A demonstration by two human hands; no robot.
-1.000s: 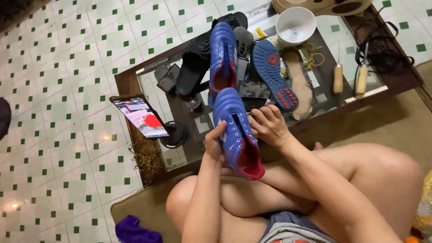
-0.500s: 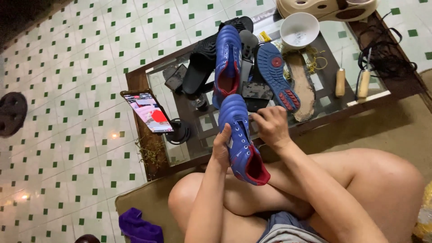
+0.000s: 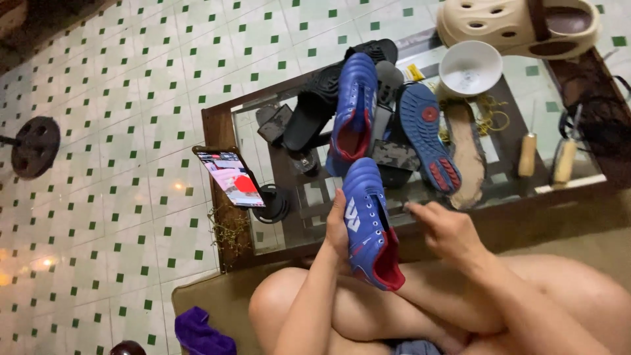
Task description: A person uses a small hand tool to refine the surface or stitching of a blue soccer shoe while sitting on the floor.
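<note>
Left hand [image 3: 337, 227] is wrapped around the side of the blue shoe [image 3: 368, 223], fingers closed on its upper; the shoe is held upright-ish, toe up, above the knees at the near edge of the worktop [image 3: 217, 131]. Right hand [image 3: 444, 227] is off the shoe, just beside it, fingers loosely curled and part open; whether anything small is pinched in it cannot be told, the fingertips are blurred.

Versus half a second ago: the right hand was resting on the shoe's top, and is now lifted clear to the right. The shoe is kept in about the same place by the left hand.

Shoe details: blue upper, white side marking, laces threaded through the eyelets, red lining shown at the opening. A matching second blue shoe [image 3: 355, 115] is lying on the worktop, with a blue sole [image 3: 427, 135] beside it, a white bowl [image 3: 470, 66] behind and a phone [image 3: 230, 176] at the left edge.
</note>
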